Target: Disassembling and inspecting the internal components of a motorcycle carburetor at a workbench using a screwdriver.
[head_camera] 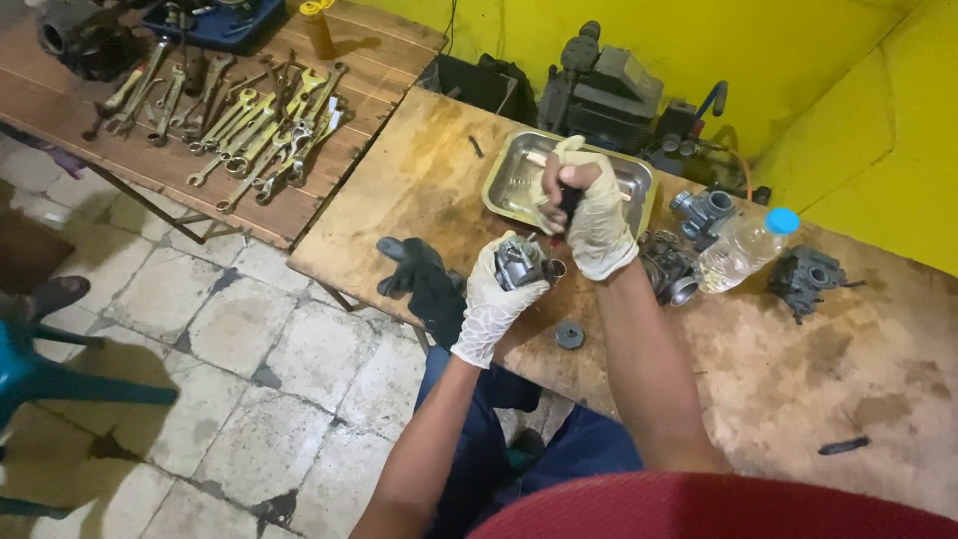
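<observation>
Single head cam, looking steeply down, close over wooden bench (798, 369) w/ floor at left.

light: bright, even overhead | shadows: soft, short | glare: metal tray (511, 190) | focus: sharp, edges slightly stretched

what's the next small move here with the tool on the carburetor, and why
Probably keep the left hand steady and turn the dark-handled tool gripped in the right hand. The tool points down into the carburetor, which is held above the table edge rather than resting on it, so only the left hand braces it.
</observation>
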